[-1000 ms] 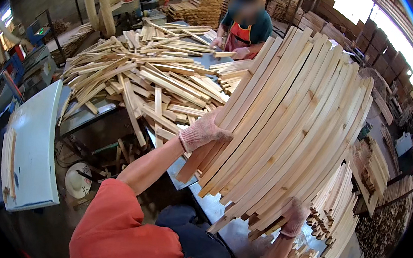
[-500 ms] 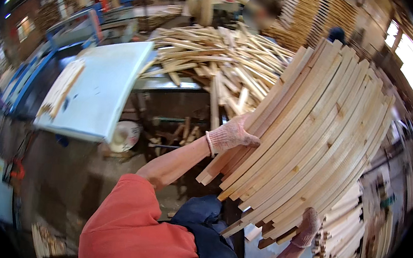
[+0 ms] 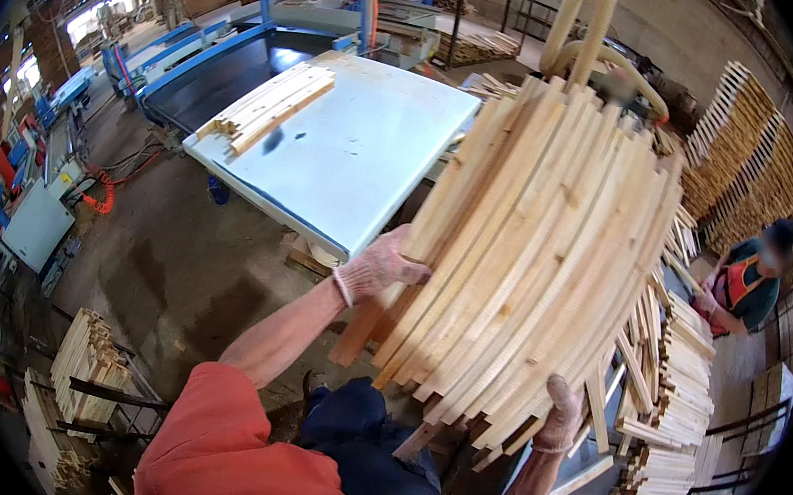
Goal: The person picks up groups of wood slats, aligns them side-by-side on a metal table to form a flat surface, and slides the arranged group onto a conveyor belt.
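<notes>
A wide bundle of pale wooden strips (image 3: 530,251), laid side by side with uneven ends, is held up in front of me. My left hand (image 3: 383,267), in a light knit glove, grips the bundle's left edge with the thumb over the top; its other fingers are hidden underneath. At the near right edge my right hand (image 3: 560,411), gloved the same way, clasps the strips, thumb up along the side. Ahead and to the left stands a pale blue-white table (image 3: 377,150), with a smaller stack of wooden strips (image 3: 272,107) lying on its left part.
Behind the table is a blue-framed machine (image 3: 273,45) with a dark bed. On the right, stacked strips (image 3: 650,491) and loose pieces lie near a co-worker (image 3: 746,281). More strips sit on a rack (image 3: 94,366) at lower left. A tall wood pile (image 3: 740,147) stands far right.
My view has swung left, bringing the table toward the middle and the co-worker into sight. The bundle has turned along with me, still in both hands.
</notes>
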Motion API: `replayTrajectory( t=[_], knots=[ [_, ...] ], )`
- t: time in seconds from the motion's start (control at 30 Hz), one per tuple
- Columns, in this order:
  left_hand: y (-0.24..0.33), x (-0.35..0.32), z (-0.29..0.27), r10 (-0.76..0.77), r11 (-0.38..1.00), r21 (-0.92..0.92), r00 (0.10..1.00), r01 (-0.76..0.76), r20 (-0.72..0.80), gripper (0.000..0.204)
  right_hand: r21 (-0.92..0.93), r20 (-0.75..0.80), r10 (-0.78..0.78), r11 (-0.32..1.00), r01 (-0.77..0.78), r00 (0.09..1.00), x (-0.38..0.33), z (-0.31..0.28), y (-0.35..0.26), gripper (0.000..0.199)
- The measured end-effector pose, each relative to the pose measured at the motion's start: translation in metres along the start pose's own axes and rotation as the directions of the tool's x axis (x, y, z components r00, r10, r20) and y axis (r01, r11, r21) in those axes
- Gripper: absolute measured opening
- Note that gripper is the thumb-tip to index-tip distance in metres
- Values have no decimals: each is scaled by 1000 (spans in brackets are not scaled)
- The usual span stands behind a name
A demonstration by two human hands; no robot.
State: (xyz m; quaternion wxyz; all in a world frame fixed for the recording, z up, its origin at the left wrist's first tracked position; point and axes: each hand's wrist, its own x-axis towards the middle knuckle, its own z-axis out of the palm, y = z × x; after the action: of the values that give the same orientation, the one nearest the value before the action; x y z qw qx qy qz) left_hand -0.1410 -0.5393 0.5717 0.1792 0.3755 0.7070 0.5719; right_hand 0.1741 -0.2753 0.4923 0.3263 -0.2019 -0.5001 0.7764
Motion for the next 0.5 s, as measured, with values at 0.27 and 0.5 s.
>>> replayTrajectory(
  t=[0.27,0.5],
  knots=[
    [116,-88,109,-203,978,-80,959,191,-195,80,187,298,220,941,-283,929,3,-112,-90,63],
    [191,-109,133,-462,887,-97,864,451,-203,41,5,355,425,890,-457,833,12,-116,-155,60]
  ],
)
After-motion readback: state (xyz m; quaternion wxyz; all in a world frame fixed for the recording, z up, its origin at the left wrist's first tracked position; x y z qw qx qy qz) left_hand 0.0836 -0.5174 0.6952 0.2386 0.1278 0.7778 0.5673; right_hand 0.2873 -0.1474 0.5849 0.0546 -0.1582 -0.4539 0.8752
